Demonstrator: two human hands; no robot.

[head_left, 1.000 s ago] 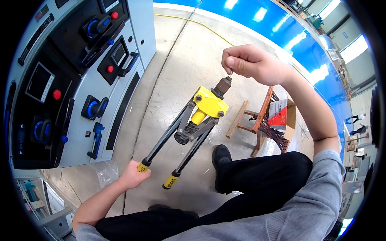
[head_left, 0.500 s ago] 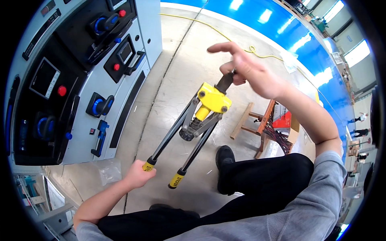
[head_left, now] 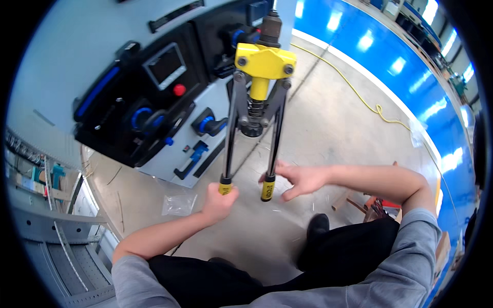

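Note:
A two-handled lever riveter (head_left: 266, 60) with a yellow head and dark metal arms stands nearly upright in front of me. Its nose points away, with a thin bright pin at the tip. My left hand (head_left: 219, 202) is closed round the lower end of the left handle, whose black-and-yellow grip partly shows. Beside the right handle's yellow grip (head_left: 267, 189) is my right hand (head_left: 300, 179), thumb and fingers apart. Some of its fingertips pass behind that handle, so I cannot tell whether they touch it.
A grey cabinet with black panels, a red button (head_left: 179, 90) and blue-ringed rotary handles fills the left. A yellow cable (head_left: 349, 82) curls over the floor beside a blue strip. Clear plastic film (head_left: 178, 203) lies near my left forearm. A wooden stool (head_left: 354, 203) is partly hidden by my right arm.
My right hand has come down from the riveter's nose to its right handle. The riveter has swung more upright and moved up in view. The view has shifted toward the cabinet.

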